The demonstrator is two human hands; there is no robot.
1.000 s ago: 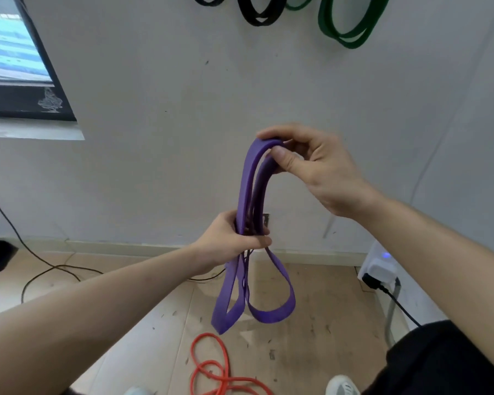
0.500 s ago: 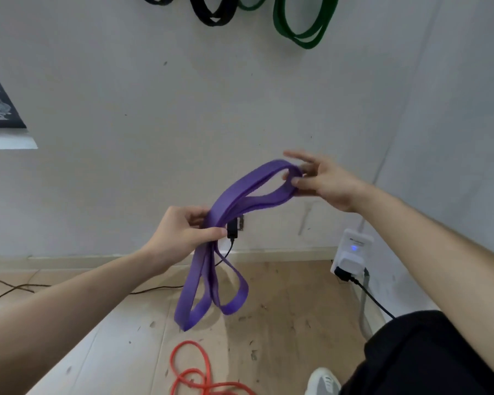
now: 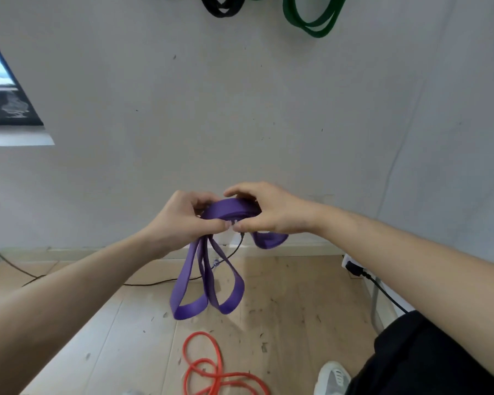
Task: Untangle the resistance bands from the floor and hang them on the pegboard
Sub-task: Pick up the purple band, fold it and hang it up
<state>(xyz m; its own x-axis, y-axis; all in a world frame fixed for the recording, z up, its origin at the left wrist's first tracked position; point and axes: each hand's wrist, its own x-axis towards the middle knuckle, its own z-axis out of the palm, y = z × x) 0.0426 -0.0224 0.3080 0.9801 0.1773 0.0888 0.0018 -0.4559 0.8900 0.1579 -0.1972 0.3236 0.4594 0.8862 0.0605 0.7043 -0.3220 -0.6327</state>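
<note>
A wide purple resistance band (image 3: 208,292) is held up in front of the grey wall, folded into several loops. My left hand (image 3: 183,218) and my right hand (image 3: 271,209) are close together, thumbs almost touching, both gripping the band's bunched top. Two loops hang below my left hand and a short loop sticks out under my right hand. A thin orange band (image 3: 211,369) lies coiled on the wooden floor below. High on the wall hang a green band (image 3: 311,21) and a black band (image 3: 221,8); the fixture holding them is out of view.
A black cable (image 3: 160,283) runs along the floor by the skirting board. A white plug unit with a black plug (image 3: 354,269) sits at the right wall. A dark window frame (image 3: 9,109) is at the left. My white shoe (image 3: 331,377) is at the bottom.
My right hand came down and left to meet my left hand, folding the purple band's upper part into a bunch between both hands. The view shifted slightly.
</note>
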